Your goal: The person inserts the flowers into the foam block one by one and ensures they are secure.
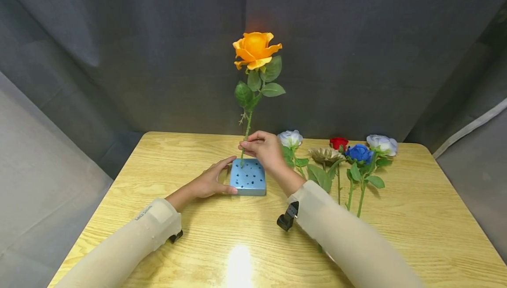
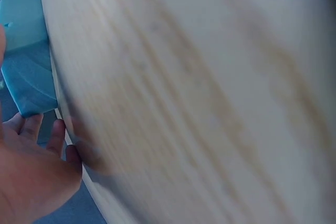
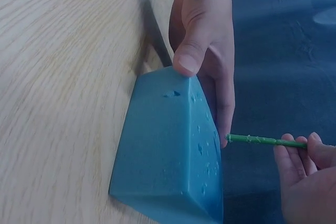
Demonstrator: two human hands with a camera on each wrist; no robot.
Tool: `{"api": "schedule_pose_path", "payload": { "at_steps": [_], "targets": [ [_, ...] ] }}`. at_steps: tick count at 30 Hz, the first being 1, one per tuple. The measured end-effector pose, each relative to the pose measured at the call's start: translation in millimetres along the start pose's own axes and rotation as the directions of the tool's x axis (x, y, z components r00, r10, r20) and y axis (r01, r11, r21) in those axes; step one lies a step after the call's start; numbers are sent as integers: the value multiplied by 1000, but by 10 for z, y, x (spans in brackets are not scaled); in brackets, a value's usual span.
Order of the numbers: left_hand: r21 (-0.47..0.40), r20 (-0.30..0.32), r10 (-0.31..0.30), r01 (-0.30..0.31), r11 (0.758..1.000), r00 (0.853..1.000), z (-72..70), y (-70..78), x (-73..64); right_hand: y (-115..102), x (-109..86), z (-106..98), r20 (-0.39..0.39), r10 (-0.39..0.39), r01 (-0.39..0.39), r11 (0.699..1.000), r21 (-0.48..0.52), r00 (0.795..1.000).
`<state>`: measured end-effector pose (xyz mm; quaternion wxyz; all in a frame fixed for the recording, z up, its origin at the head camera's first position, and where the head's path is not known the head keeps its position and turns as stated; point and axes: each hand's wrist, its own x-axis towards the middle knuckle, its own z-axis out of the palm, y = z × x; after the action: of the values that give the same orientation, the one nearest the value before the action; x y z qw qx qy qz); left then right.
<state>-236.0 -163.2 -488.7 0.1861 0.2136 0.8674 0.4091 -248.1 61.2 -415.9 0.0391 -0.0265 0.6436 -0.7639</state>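
A light blue foam block (image 1: 253,181) with several dark holes in its top sits on the wooden table. My left hand (image 1: 207,183) holds it from the left, thumb at the near corner and a finger at the far one. My right hand (image 1: 266,151) pinches the green stem of an artificial orange rose (image 1: 256,51), upright over the block. In the right wrist view, the stem's lower end (image 3: 236,138) shows a small gap from the holed face, close to a left fingertip. The left wrist view catches only part of the block (image 2: 23,40).
Right of the block lie more artificial flowers: a pale white-blue rose (image 1: 291,139), a beige flower (image 1: 325,155), a red rose (image 1: 338,143), a blue rose (image 1: 359,153) and a white-lilac rose (image 1: 382,144). My right forearm covers some stems. A dark curtain (image 1: 178,59) hangs behind the table.
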Motion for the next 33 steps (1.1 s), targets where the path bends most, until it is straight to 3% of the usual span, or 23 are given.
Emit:
{"api": "schedule_pose_path", "payload": {
  "at_steps": [14, 21, 33],
  "targets": [
    [-7, 0, 3, -3, 1000, 1000, 3, 37, -13, 112, 61, 110, -26, -27, 26, 999, -36, 999],
    [-2, -2, -17, 17, 1000, 1000, 5, 23, -12, 208, 58, 116, 0, -33, 33, 997, -75, 999],
    [12, -19, 23, -23, 1000, 1000, 11, 7, 0, 302, 24, 104, 46, -23, 28, 993, -118, 999]
  ]
}}
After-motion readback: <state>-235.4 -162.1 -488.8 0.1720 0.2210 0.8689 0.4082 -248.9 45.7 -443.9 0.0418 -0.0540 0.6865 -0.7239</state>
